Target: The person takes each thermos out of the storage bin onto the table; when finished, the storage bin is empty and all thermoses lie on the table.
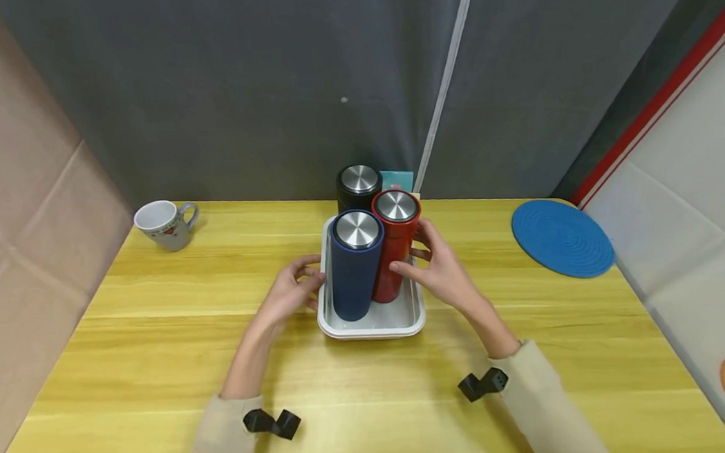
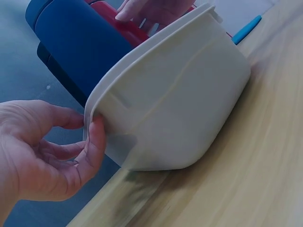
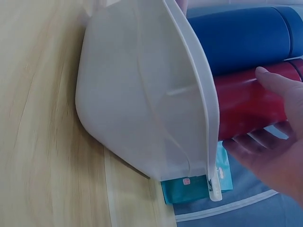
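A white plastic bin (image 1: 372,334) stands on the wooden table in front of me, holding a blue thermos (image 1: 355,282) and a red thermos (image 1: 392,256), both upright with steel lids. Behind them rises a black thermos (image 1: 354,199), its lower part hidden. My left hand (image 1: 288,292) is at the bin's left side; in the left wrist view its thumb and finger pinch the rim (image 2: 102,92). With the thumb on the near side and fingers on the far side, my right hand (image 1: 441,267) grips the red thermos, as the right wrist view shows.
A teal packet (image 1: 398,180) is behind the bin, partly covered by the thermoses. At the far left stands a patterned mug (image 1: 164,226). A round blue mat (image 1: 563,238) lies at the far right. A grey curtain (image 1: 236,102) hangs along the table's back edge.
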Available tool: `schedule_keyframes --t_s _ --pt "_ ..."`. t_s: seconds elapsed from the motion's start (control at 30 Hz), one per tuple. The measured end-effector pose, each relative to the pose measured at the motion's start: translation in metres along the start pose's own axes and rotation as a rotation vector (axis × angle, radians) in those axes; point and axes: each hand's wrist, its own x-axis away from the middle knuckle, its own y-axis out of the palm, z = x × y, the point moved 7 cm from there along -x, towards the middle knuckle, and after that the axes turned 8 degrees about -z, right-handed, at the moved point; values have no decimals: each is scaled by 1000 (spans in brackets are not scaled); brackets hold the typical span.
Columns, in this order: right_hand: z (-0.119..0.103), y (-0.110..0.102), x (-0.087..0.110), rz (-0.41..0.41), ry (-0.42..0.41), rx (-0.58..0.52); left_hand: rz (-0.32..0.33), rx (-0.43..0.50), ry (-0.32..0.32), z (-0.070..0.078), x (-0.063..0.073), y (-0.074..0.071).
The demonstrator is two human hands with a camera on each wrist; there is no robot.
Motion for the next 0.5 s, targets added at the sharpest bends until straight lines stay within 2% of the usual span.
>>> schedule_keyframes --t_s 0.5 --pt "-2 -3 2 80 -2 7 -9 33 -13 -4 -2 4"
